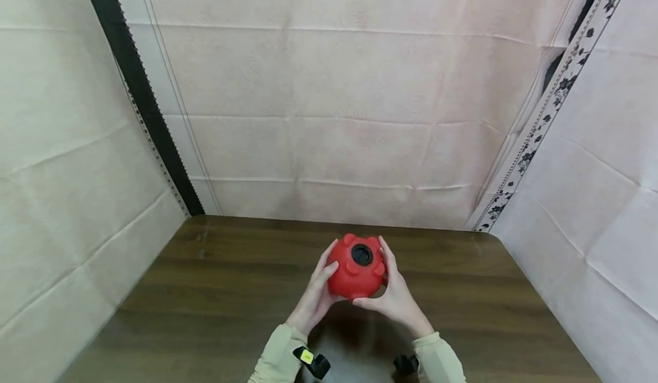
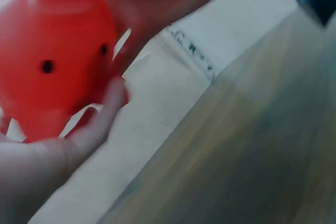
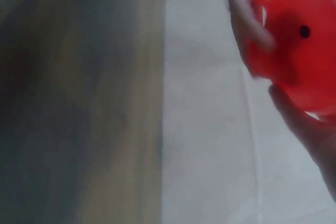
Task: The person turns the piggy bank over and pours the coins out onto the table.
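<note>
A glossy red piggy bank [image 1: 345, 283] is held up above the table between both hands, its underside with a round black plug [image 1: 362, 254] and several stubby feet facing the head camera. My left hand [image 1: 316, 302] grips its left side, thumb along the near surface. On the opposite side my right hand [image 1: 401, 300] holds it, with the thumb under the lower edge and the fingers up along the right. Small black eye dots show on the red body [image 2: 31, 40] in the left wrist view. The right wrist view catches only part of the bank [image 3: 310, 66].
Below the hands lies a dark brown wooden table [image 1: 231, 291] with rounded far corners. Pale creased cloth [image 1: 334, 86] hangs behind it and along both sides. Black camera mounts sit at the left wrist [image 1: 321, 366] and right wrist [image 1: 406, 364].
</note>
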Tool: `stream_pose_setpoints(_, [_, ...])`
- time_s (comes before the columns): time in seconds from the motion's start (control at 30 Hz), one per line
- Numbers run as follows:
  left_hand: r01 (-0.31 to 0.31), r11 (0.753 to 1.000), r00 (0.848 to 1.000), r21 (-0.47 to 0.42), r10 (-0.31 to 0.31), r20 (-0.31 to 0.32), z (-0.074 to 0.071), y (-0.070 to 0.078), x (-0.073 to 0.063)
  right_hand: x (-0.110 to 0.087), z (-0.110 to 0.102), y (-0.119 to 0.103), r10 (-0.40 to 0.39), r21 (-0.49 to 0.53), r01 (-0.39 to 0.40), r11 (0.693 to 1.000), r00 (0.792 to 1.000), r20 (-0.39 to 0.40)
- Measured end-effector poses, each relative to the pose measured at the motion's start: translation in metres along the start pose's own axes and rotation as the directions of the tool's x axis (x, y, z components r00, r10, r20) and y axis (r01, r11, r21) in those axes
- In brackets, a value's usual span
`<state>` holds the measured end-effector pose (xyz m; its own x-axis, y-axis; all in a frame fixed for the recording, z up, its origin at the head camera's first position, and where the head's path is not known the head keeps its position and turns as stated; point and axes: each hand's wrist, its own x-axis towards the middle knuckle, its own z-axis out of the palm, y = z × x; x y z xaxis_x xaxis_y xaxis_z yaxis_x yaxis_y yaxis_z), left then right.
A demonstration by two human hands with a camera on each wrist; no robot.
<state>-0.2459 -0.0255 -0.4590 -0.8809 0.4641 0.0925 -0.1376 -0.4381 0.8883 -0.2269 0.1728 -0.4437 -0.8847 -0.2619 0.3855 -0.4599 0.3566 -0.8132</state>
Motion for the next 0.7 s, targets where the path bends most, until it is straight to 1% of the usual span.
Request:
stream_pose_setpoints(0.07, [-0.02, 0.996, 1.0, 0.092, 0.02, 0.001, 0.0, 0.003, 0.001, -0.001, -0.005, -0.002, -0.024, -0.055, 0.026, 0.998, 0.999, 0.032])
stream_pose_setpoints(0.1, [-0.028, 0.989, 1.0, 0.144, 0.028, 0.003, 0.0, 0.004, 0.001, -0.001, -0.008, -0.003, -0.035, -0.088, 0.04, 0.995, 0.998, 0.054])
stream_pose_setpoints(0.17, [-0.05, 0.968, 0.999, 0.248, 0.051, 0.002, 0.002, 0.004, 0.0, -0.002, -0.013, -0.006, -0.049, -0.141, 0.063, 0.988, 0.994, 0.103])
stream_pose_setpoints(0.27, [-0.08, 0.934, 0.996, 0.348, 0.087, -0.002, 0.006, 0.001, -0.002, -0.003, -0.017, -0.01, -0.045, -0.18, 0.073, 0.981, 0.987, 0.153])
stream_pose_setpoints(0.33, [-0.101, 0.916, 0.994, 0.387, 0.113, -0.008, 0.008, -0.001, -0.003, -0.004, -0.019, -0.012, -0.039, -0.188, 0.072, 0.98, 0.985, 0.171])
stream_pose_setpoints(0.4, [-0.111, 0.905, 0.991, 0.412, 0.132, -0.024, 0.009, -0.002, -0.004, -0.004, -0.019, -0.013, -0.031, -0.185, 0.063, 0.981, 0.984, 0.174])
stream_pose_setpoints(0.43, [-0.114, 0.895, 0.989, 0.432, 0.144, -0.036, 0.01, -0.002, -0.005, -0.004, -0.018, -0.013, -0.034, -0.186, 0.067, 0.98, 0.984, 0.174])
stream_pose_setpoints(0.53, [-0.125, 0.857, 0.981, 0.5, 0.181, -0.065, 0.011, -0.002, -0.005, -0.004, -0.016, -0.01, -0.03, -0.183, 0.06, 0.981, 0.986, 0.166])
stream_pose_setpoints(0.63, [-0.134, 0.824, 0.978, 0.55, 0.199, -0.06, 0.01, -0.003, -0.003, -0.006, -0.014, -0.005, -0.006, -0.173, 0.036, 0.984, 0.986, 0.168])
stream_pose_setpoints(0.7, [-0.138, 0.828, 0.982, 0.543, 0.186, -0.035, 0.008, -0.004, -0.003, -0.007, -0.015, -0.005, 0.017, -0.161, 0.012, 0.987, 0.985, 0.174])
